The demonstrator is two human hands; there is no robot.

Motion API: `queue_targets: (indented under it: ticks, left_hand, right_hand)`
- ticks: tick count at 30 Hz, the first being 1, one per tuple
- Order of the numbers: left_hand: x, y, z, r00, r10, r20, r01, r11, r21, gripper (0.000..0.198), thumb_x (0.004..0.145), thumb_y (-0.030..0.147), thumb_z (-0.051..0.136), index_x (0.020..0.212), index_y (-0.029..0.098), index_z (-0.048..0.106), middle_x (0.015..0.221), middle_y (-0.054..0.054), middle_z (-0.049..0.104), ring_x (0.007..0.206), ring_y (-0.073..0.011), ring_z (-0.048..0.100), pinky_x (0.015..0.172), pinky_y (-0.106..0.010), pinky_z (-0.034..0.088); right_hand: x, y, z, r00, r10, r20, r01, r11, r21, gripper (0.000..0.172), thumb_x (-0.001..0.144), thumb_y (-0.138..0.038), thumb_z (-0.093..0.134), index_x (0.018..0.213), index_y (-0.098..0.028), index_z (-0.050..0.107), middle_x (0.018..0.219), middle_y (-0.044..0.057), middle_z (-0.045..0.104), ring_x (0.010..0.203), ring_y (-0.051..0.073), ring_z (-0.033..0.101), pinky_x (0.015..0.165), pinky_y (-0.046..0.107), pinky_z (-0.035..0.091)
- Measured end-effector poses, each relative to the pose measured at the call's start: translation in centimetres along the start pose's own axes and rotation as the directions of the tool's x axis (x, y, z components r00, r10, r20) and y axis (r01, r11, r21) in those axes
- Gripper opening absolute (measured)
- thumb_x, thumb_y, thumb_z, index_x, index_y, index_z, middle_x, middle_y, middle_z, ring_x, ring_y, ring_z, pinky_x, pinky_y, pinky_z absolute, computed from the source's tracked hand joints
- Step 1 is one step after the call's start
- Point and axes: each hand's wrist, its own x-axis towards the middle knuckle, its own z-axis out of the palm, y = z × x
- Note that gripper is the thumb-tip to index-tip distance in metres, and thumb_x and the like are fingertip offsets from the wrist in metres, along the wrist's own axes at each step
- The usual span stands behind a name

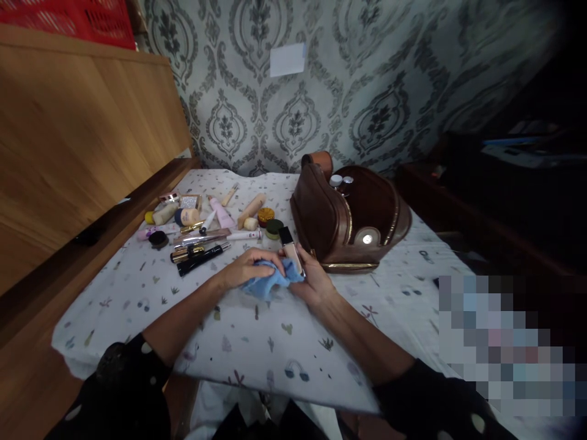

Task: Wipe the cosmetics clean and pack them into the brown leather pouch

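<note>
In my right hand [315, 282] is a foundation bottle [292, 252] with a black cap and a beige body, tilted a little to the left. My left hand [247, 267] is closed on a blue cloth [268, 284], whose right end lies against the bottle's lower part. Both hands are over the patterned white sheet [238, 342]. Just beyond my fingers stands a dark green round jar [274, 229]. A brown leather bag [316, 211], unzipped at the top, sits close behind my right hand.
Several cosmetics lie to the left, among them a black tube [199, 261], a pink tube [221, 212] and a round black container [158, 239]. A wooden cabinet [87, 116] borders the left side. Patterned wallpaper [293, 122] rises behind.
</note>
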Motion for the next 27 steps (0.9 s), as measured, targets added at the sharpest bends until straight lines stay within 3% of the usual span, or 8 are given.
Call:
queue_targets:
  ticks: [4,6,10,14,18,22,25,27]
  left_hand:
    - [0.4,-0.6,-0.2,0.885,0.023,-0.465,-0.055,0.997,-0.056,0.028,0.078,0.041,0.066,0.095,0.019,0.071,0.078,0.0,0.064,0.063,-0.0129,0.051,0.059,-0.023,0.04]
    - [0.6,-0.9,-0.3,0.847,0.056,-0.528,-0.077,0.997,-0.019,0.033,0.078,0.043,0.068,0.101,0.019,0.068,0.084,0.0,0.064,0.07,-0.0142,0.054,0.063,-0.023,0.043]
    - [0.5,-1.0,-0.3,0.913,0.086,-0.399,-0.06,0.995,0.078,0.04,0.08,0.047,0.068,0.107,0.018,0.066,0.092,-0.003,0.065,0.079,-0.0168,0.058,0.071,-0.025,0.047]
    - [0.1,-0.4,-0.1,0.997,0.034,-0.072,-0.022,0.988,0.154,0.036,0.081,0.046,0.068,0.102,0.017,0.07,0.094,-0.005,0.069,0.081,-0.0188,0.061,0.074,-0.027,0.048]
    - [-0.1,0.4,0.0,0.984,0.012,0.176,-0.033,0.992,0.121,0.034,0.08,0.047,0.069,0.092,0.015,0.074,0.093,-0.008,0.072,0.085,-0.0216,0.064,0.077,-0.03,0.048]
    - [0.0,0.2,-0.4,0.992,0.03,-0.121,-0.029,1.0,0.004,0.027,0.077,0.042,0.07,0.085,0.017,0.073,0.082,-0.003,0.069,0.072,-0.0166,0.061,0.067,-0.026,0.044]
    - [0.3,-0.5,-0.7,0.903,0.044,-0.426,-0.071,0.996,-0.046,0.025,0.078,0.039,0.069,0.094,0.02,0.07,0.081,0.001,0.065,0.068,-0.0133,0.056,0.062,-0.023,0.042]
    - [0.4,-1.0,-0.8,0.874,0.06,-0.482,-0.084,0.996,-0.027,0.029,0.079,0.04,0.069,0.101,0.021,0.068,0.086,0.001,0.065,0.073,-0.0137,0.057,0.066,-0.023,0.043]
  right_hand:
    - [-0.8,0.0,1.1,0.996,0.067,0.062,-0.072,0.993,0.091,0.025,0.088,-0.038,0.066,0.078,-0.016,0.064,0.07,0.003,0.067,0.061,0.01,0.06,0.042,0.015,0.042]
    - [-1.1,0.1,1.3,0.995,0.071,0.07,-0.077,0.994,0.079,0.018,0.086,-0.032,0.07,0.082,-0.016,0.065,0.074,0.004,0.068,0.064,0.011,0.062,0.043,0.015,0.043]
    - [-0.9,0.3,0.9,0.999,0.02,0.028,-0.021,0.999,0.039,0.01,0.081,-0.024,0.073,0.081,-0.02,0.065,0.071,-0.001,0.069,0.062,0.012,0.063,0.053,0.022,0.051]
    - [-0.6,-0.1,0.6,1.0,0.013,-0.009,-0.013,1.0,0.019,0.012,0.083,-0.028,0.071,0.078,-0.019,0.065,0.067,-0.001,0.069,0.061,0.015,0.064,0.06,0.027,0.056]
    - [-0.6,-0.3,0.7,0.996,0.069,-0.062,-0.07,0.998,-0.009,0.022,0.089,-0.036,0.063,0.078,-0.017,0.066,0.066,0.003,0.069,0.058,0.016,0.063,0.057,0.028,0.056]
    - [-0.8,-0.3,1.2,0.995,0.04,-0.087,-0.035,0.998,0.06,0.025,0.094,-0.032,0.056,0.075,-0.018,0.063,0.064,0.001,0.067,0.056,0.013,0.06,0.048,0.022,0.05]
    - [-1.1,-0.3,1.6,0.998,0.058,-0.002,-0.058,0.995,0.08,0.027,0.094,-0.039,0.057,0.081,-0.017,0.065,0.071,0.004,0.07,0.064,0.013,0.063,0.047,0.019,0.047]
    - [-1.2,-0.2,1.7,0.998,0.061,0.02,-0.062,0.995,0.084,0.022,0.093,-0.036,0.06,0.085,-0.016,0.065,0.074,0.004,0.07,0.066,0.012,0.063,0.05,0.019,0.048]
